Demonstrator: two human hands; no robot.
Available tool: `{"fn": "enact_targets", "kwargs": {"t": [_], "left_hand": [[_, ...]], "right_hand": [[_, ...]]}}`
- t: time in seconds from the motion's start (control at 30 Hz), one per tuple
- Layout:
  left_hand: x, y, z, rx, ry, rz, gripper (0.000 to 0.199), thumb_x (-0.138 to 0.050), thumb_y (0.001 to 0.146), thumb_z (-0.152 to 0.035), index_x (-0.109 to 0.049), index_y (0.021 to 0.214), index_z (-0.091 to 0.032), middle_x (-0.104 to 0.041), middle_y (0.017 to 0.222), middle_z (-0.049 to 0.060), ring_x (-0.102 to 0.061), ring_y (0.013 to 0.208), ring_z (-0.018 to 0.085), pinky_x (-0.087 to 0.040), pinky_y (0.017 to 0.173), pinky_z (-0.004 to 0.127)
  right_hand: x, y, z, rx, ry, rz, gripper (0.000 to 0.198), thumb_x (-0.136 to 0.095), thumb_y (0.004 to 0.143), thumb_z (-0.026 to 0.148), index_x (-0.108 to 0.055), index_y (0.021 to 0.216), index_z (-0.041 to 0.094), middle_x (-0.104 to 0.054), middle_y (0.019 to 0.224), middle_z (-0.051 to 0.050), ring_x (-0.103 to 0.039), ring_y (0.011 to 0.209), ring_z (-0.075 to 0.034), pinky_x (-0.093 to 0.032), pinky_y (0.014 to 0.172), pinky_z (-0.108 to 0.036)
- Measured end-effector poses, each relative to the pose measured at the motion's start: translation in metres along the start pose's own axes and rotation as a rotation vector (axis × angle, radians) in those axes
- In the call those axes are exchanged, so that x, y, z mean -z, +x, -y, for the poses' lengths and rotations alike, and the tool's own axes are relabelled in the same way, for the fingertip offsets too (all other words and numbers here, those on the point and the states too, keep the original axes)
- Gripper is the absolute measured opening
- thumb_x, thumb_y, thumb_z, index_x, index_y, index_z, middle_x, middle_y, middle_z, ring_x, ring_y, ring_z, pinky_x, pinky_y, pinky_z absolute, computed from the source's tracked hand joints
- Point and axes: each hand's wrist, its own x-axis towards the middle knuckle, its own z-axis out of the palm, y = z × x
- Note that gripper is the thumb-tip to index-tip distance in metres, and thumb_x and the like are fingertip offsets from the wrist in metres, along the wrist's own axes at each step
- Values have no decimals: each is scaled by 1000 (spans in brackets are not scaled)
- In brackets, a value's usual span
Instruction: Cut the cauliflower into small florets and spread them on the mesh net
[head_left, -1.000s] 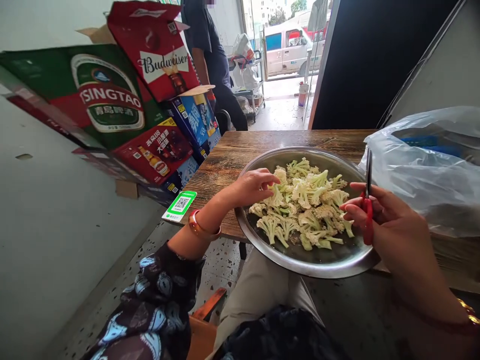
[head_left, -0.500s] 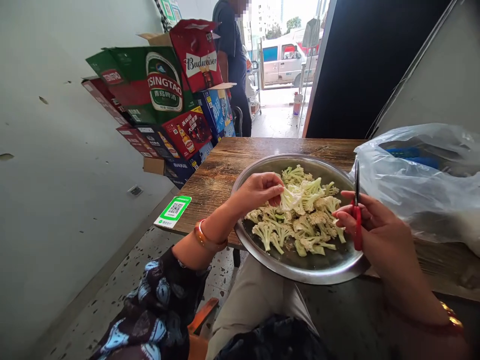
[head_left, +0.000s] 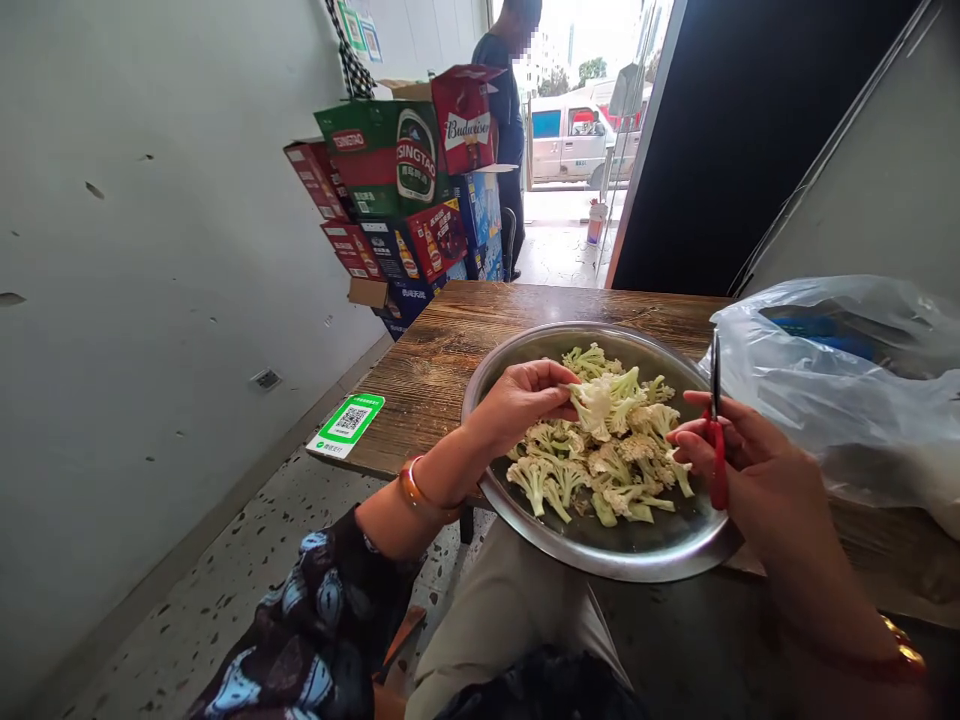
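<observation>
While you sit at the near edge of a wooden table [head_left: 442, 350], your view runs from a plain wall on the far left to a plastic bag on the far right. Beyond your left hand, against that wall, beer cartons [head_left: 397, 200] are stacked, and a person [head_left: 508, 120] stands in the doorway behind them. Just left of your left wrist, a green QR code card [head_left: 346, 424] lies on the table edge.

Your left hand [head_left: 517, 400] reaches into a wide metal basin [head_left: 600, 550] and is closed, thumb and fingertips pinching one cauliflower floret [head_left: 596, 402] lifted slightly above the heap. The rest of the cut cauliflower [head_left: 600, 465] fills the basin between your two hands.

Your right hand [head_left: 757, 470] rests at the basin's right rim, curled around red-handled scissors [head_left: 716, 440]; the blades point straight up and look closed or nearly so.

To the right of that hand sits a clear plastic bag [head_left: 847, 390], contents unclear.

The floret looks light and firm, yet brittle: its crumbly head will likely shed bits if squeezed. The pale green stalk seems the sturdier place to grip, leaving the head free. It may be damp, so a pinch low on the stem should hold best.
</observation>
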Motion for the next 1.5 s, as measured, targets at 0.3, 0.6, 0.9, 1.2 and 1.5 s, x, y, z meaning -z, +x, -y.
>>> {"fn": "enact_targets", "kwargs": {"t": [0.3, 0.6, 0.9, 1.2, 1.5], "left_hand": [[-1, -5, -3, 20, -91, -5, 23, -77, 82, -24, -59, 87, -11, -72, 71, 7, -73, 64, 17, -60, 62, 26], [-1, -8, -5, 56, -63, -34, 28, -72, 86, -34, -57, 81, -12, -71, 66, 6, -68, 53, 14, -54, 50, 21], [1, -6, -1, -9, -46, -78, 30, -75, 83, -36, -56, 82, -13, -68, 65, 2, -62, 48, 9, -45, 44, 16], [2, -7, -2, 52, -118, -14, 24, -57, 96, -35, -50, 84, -15, -73, 74, 9, -70, 56, 15, -53, 52, 22], [5, -6, 1, 70, -138, 22, 24, -58, 95, -36, -49, 86, -15, -74, 78, 10, -71, 58, 16, -53, 53, 22]], "right_hand": [[-2, 1, 4, -43, -55, -16, 58, -82, 71, 47, -69, 124, 29, -73, 85, 0, -67, 75, -18, -54, 65, -27], [0, 2, 3, -33, -48, 3, 57, -83, 70, 47, -69, 122, 30, -74, 85, -1, -68, 75, -20, -55, 64, -29], [-2, 3, 7, -29, -37, 13, 53, -81, 73, 45, -68, 121, 28, -73, 84, -2, -70, 76, -21, -58, 68, -32], [-2, 4, 3, 3, -55, 54, 59, -82, 70, 48, -67, 123, 26, -73, 84, -2, -69, 76, -21, -57, 66, -32], [1, 8, -6, 127, -356, 159, 59, -72, 79, 55, -66, 129, 25, -75, 85, -2, -70, 75, -20, -57, 70, -33]]}}
